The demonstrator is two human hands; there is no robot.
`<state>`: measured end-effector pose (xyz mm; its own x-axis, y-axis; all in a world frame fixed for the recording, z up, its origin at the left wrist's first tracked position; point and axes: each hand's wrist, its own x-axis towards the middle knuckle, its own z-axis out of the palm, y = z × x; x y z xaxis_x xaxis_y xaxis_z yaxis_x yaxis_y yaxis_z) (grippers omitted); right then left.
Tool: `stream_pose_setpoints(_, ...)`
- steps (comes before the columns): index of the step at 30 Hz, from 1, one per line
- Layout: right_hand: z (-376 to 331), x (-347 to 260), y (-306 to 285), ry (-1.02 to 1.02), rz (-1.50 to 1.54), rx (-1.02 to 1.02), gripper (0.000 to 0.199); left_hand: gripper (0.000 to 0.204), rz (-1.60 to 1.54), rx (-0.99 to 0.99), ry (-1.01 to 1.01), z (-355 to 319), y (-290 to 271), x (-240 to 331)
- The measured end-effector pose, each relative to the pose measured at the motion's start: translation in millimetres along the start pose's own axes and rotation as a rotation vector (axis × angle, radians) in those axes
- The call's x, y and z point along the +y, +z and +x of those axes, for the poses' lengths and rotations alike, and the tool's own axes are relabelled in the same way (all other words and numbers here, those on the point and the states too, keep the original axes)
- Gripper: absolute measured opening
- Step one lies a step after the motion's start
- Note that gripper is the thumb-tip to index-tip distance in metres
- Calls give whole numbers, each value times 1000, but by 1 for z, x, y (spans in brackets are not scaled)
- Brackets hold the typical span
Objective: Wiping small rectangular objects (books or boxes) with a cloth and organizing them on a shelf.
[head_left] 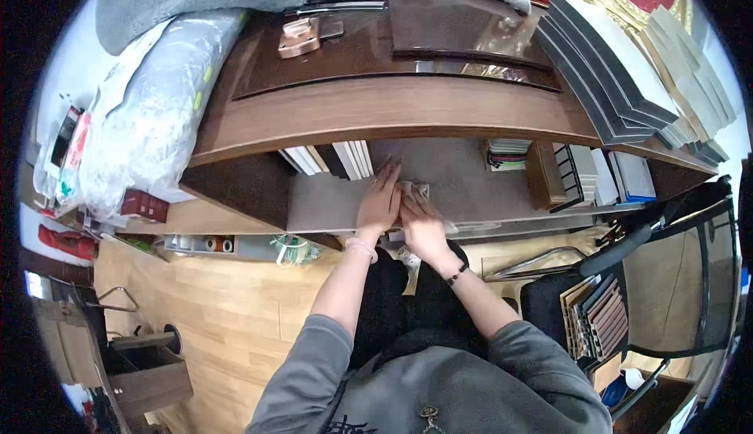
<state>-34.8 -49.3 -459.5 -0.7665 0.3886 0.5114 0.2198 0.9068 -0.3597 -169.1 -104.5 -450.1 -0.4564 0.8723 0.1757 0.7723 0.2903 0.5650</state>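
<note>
My left hand (pixel 380 205) is stretched out over the grey lower surface (pixel 463 175) of the shelf, its fingers long and close together, pointing away from me. Beside it, almost touching, my right hand (pixel 423 224) bends over a crumpled pale cloth or wrapper (pixel 420 190). Only bits of this crumpled piece show around the fingers, so its kind is unclear. Left of my hands, white and dark folders (pixel 349 159) stand upright in the shelf. A stack of thin boards or booklets (pixel 507 153) lies further right.
Above hangs the brown wooden upper board (pixel 392 108), with a copper-coloured block (pixel 300 38) on top. Sample boards (pixel 604 73) pile up at the right. Plastic-wrapped bundles (pixel 165 96) lie left. A black chair (pixel 667 277) with sample strips stands near my right arm.
</note>
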Motion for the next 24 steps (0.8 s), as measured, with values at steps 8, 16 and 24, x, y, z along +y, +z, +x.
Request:
stream_pose_setpoints(8,-3,43,-94,1094,1877,-227,38,50,-981,154,-185,-58,11,34)
stream_pose_setpoints(16,-26,-77,-201,1017,2332,-180,43,32,-1785,116,-284,-133,-87,155)
stream_pose_setpoints(24,-64,-121,-221,337,724,201,32,28,-1817,542,-263,-152,-129,184)
